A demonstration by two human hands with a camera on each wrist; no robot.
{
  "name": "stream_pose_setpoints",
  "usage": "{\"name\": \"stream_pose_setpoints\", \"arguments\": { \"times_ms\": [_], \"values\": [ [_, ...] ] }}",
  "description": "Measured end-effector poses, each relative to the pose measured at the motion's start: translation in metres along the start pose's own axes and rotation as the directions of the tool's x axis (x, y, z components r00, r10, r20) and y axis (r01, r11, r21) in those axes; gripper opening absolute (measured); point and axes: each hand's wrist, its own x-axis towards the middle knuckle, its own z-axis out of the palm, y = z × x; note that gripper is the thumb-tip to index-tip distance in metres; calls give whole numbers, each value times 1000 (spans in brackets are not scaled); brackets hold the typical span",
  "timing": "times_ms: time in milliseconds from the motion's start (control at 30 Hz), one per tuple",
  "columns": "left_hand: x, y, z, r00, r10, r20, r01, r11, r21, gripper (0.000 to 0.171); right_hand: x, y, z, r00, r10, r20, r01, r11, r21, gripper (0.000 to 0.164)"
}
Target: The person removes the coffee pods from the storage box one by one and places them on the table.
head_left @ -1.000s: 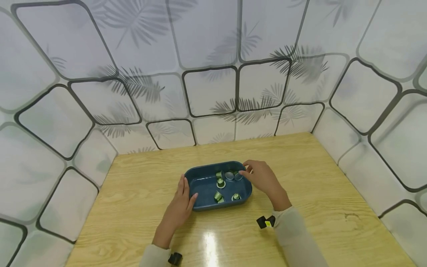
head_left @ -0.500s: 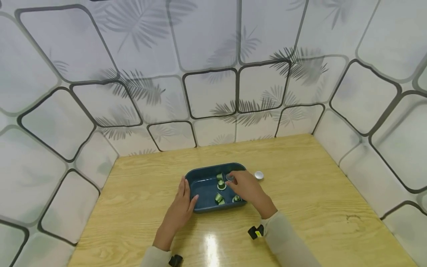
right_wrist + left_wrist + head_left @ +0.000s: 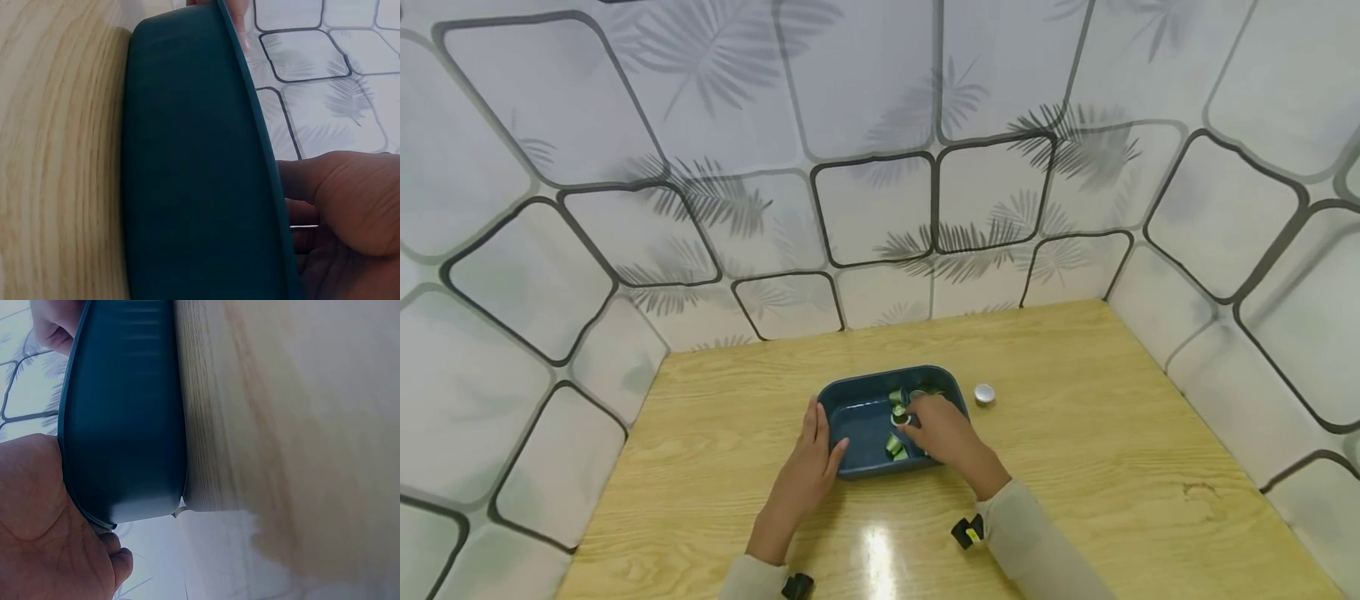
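Note:
A dark blue tray (image 3: 867, 467) stands on the wooden table. My left hand (image 3: 802, 462) grips its left end, thumb over the rim and fingers along the outer wall. Inside, a green coffee capsule (image 3: 899, 412) stands on its wide rim, with more green capsules (image 3: 894, 446) near the front wall and at the back. My right hand (image 3: 946, 431) reaches over the tray's right half, thumb and index finger parted at the right side of the standing capsule. It hides part of the tray's right side. In the right wrist view, the tray wall (image 3: 194, 156) hides its fingertips.
One capsule (image 3: 984, 394) lies on the wooden table (image 3: 1097, 433) right of the tray, its silvery lid up. Patterned panels (image 3: 880, 208) enclose the table at the back and both sides.
My right hand has moved from the tray's back right corner inward and forward to the standing capsule. A capsule now lies on the table beside the tray. My left hand keeps its hold.

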Motion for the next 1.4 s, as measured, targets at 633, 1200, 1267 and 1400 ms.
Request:
{"name": "stream_pose_setpoints", "arguments": {
  "times_ms": [633,1200,1267,1400],
  "values": [
    [1,5,-1,1000,4,-11,-4,1000,12,76,4,-10,17,996,54,73,-52,998,-25,18],
    [0,2,-2,1000,2,-17,-2,1000,14,76,20,-15,21,989,43,144,-34,997,-63,26],
    [0,2,-2,1000,4,-19,-4,1000,17,76,20,-16,20,988,40,151,-31,998,-60,20],
    [0,2,-2,1000,14,-25,-13,1000,17,76,21,-16,20,988,21,151,-14,999,-47,13]
  ]
}}
